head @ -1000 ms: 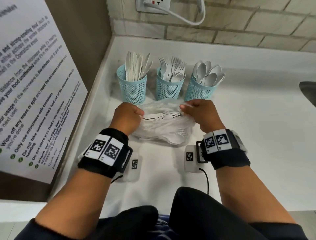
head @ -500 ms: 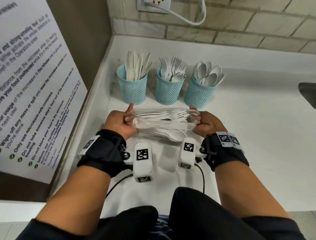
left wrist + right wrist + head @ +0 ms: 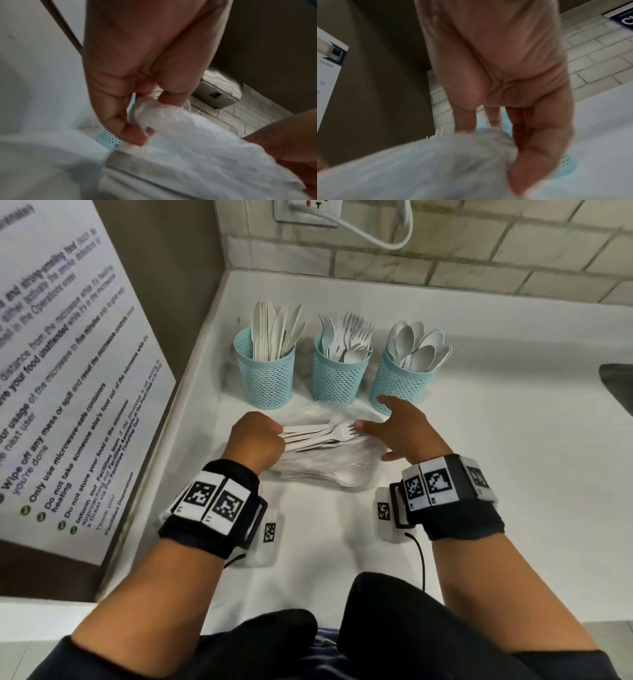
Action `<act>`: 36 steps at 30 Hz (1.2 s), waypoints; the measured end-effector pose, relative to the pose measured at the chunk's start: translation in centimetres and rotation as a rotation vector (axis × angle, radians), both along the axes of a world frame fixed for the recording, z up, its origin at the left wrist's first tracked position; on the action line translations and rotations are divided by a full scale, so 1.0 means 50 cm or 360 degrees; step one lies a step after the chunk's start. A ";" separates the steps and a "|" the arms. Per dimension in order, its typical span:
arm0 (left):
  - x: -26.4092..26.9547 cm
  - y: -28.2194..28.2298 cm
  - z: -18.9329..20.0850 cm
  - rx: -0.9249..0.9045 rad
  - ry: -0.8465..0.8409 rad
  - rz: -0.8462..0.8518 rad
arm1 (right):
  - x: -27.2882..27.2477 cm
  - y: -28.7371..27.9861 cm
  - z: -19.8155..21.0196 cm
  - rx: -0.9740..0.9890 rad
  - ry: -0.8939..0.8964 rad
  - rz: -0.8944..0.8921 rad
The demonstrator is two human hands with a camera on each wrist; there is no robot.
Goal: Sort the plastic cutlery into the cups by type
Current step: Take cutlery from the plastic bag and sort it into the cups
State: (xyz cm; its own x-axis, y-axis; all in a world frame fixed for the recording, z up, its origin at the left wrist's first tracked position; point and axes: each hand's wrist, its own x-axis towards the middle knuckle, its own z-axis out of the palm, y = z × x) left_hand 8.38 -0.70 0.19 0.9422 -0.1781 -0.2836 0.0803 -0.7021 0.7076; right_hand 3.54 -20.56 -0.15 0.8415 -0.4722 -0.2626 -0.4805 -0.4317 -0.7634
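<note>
While three blue mesh cups stand in a row at the back of the white counter [image 3: 513,457], the knife cup [image 3: 266,381] sits leftmost, the fork cup [image 3: 337,378] in the middle and the spoon cup [image 3: 399,386] on the right, each already holding white cutlery. Just in front of them lies one clear plastic bag [image 3: 329,465] of cutlery. The left hand [image 3: 255,441] is clenched around the handles of a bunch of forks [image 3: 318,434] whose tines point right; an exact fork count cannot be determined. The right hand [image 3: 402,431] rests on the bag with fingers spread and loose, gripping nothing. A printed notice [image 3: 65,392] borders the left side; a wall socket [image 3: 308,210] with a white cable [image 3: 387,241] sits above on the brick wall.
</note>
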 end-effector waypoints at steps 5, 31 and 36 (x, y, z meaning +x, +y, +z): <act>0.010 0.007 -0.015 -0.0597 0.0238 0.0434 | 0.006 -0.009 -0.012 0.0345 -0.0268 -0.0229; -0.003 -0.037 0.006 -0.0063 -0.0441 -0.0266 | 0.015 -0.005 0.020 0.0250 -0.0044 0.0114; 0.010 -0.064 -0.003 0.0120 -0.0455 -0.0534 | -0.002 -0.012 0.027 0.0038 0.0130 0.0449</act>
State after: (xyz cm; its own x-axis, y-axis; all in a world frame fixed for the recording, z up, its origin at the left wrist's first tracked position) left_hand 8.89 -3.90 0.04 0.8782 -0.4763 -0.0438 -0.3524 -0.7061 0.6142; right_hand 3.44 -21.18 1.20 0.9143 -0.2155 -0.3430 -0.4043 -0.5394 -0.7387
